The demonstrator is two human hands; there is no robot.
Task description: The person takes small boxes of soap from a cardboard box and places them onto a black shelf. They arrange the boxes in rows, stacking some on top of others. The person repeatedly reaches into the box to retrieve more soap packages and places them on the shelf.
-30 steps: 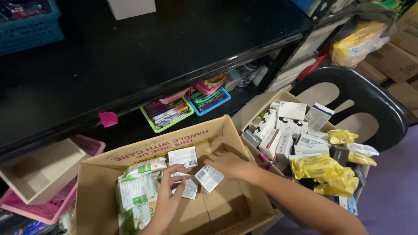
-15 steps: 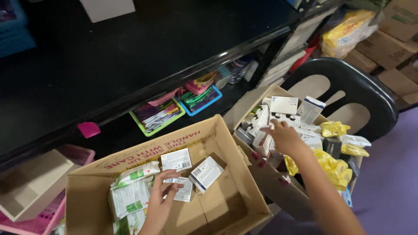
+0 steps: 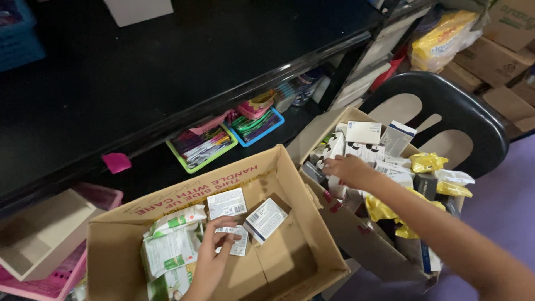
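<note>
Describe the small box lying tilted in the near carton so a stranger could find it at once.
Start at the big open carton below the black shelf. On its floor lie three small white boxes; the left hand rests on the lowest. The one meant is the tilted box farthest right, beside that hand: it alone lies slanted, showing a dark side edge, while the others lie flat.

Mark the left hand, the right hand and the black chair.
left hand (image 3: 214,252), head view, back of the hand.
right hand (image 3: 346,169), head view, back of the hand.
black chair (image 3: 479,128), head view, curved backrest rim.
</note>
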